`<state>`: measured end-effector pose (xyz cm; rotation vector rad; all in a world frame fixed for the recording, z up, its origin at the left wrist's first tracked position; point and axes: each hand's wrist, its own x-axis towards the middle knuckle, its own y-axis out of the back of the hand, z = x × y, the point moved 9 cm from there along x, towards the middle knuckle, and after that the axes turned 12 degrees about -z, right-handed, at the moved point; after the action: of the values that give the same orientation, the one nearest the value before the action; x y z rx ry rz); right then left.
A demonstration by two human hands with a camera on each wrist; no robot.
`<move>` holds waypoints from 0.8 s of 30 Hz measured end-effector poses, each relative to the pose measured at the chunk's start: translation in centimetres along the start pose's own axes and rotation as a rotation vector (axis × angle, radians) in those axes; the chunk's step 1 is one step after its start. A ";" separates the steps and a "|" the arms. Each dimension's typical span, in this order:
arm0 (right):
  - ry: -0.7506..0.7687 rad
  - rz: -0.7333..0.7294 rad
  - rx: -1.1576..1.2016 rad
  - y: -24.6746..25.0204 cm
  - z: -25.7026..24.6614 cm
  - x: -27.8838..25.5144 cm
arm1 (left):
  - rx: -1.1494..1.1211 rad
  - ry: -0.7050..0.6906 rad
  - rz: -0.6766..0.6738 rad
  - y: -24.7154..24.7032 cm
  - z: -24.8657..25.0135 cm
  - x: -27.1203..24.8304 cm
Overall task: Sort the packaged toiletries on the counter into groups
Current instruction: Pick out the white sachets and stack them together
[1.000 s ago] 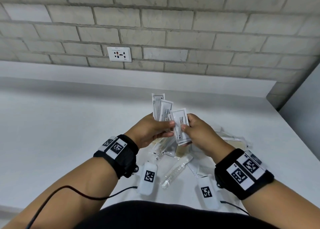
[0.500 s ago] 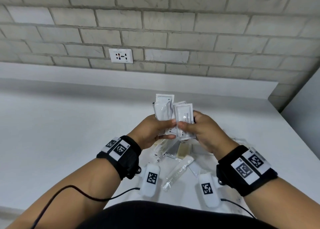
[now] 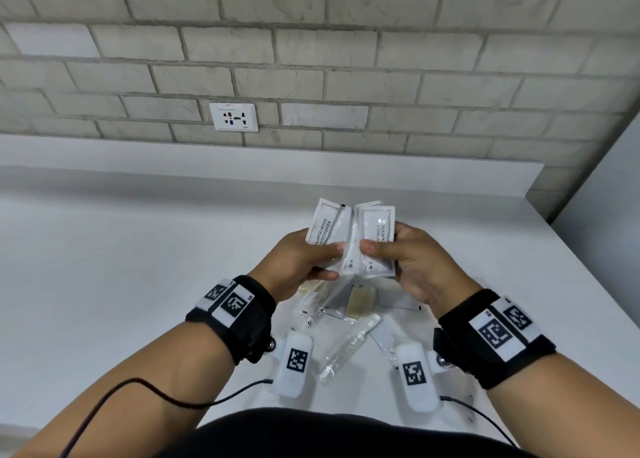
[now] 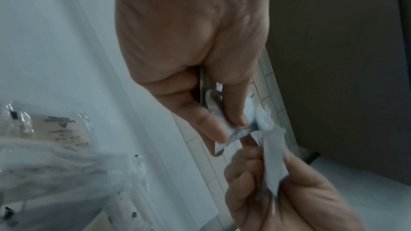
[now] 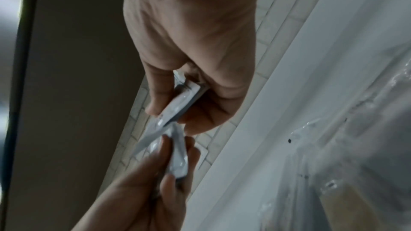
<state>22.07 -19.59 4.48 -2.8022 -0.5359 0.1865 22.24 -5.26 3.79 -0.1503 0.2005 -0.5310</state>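
Note:
Both hands hold white shampoo sachets above the white counter (image 3: 121,284). My left hand (image 3: 304,260) pinches a fanned bunch of sachets (image 3: 329,225) between thumb and fingers. My right hand (image 3: 398,256) pinches another sachet (image 3: 377,229) beside them, its edge touching the left bunch. In the left wrist view the left hand (image 4: 224,129) pinches the sachets (image 4: 238,129) edge-on. The right wrist view shows my right hand (image 5: 175,119) gripping its sachet (image 5: 177,106). Under the hands lie a wrapped comb (image 3: 346,350), a beige soap packet (image 3: 360,301) and other clear-wrapped toiletries (image 3: 318,301).
A brick wall with a white socket (image 3: 233,117) rises behind a raised ledge (image 3: 277,177). A grey panel (image 3: 609,208) closes the counter's right side. Clear-wrapped packets (image 4: 55,147) lie blurred below the left wrist, and more wrapped packets (image 5: 355,147) below the right.
Both hands have lifted slightly and drawn together. The sachets have been regrouped: the right hand's sachet now stands upright against the left hand's bunch.

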 end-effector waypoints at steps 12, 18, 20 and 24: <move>-0.010 0.010 -0.192 -0.6 -1.3 0.2 | 0.075 0.012 0.050 0.6 0.2 -0.3; -0.076 0.132 -0.236 0.7 1.2 1.0 | 0.000 0.052 0.042 -0.2 -0.7 0.4; -0.071 0.155 -0.203 1.7 0.9 0.9 | -0.027 0.069 0.045 0.1 -1.0 0.3; -0.030 0.175 -0.225 3.4 -0.3 0.6 | 0.204 0.109 0.011 0.9 -1.1 -0.1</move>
<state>23.90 -22.49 3.74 -3.0719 -0.3353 0.2166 22.31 -4.57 2.59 0.0783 0.2516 -0.5461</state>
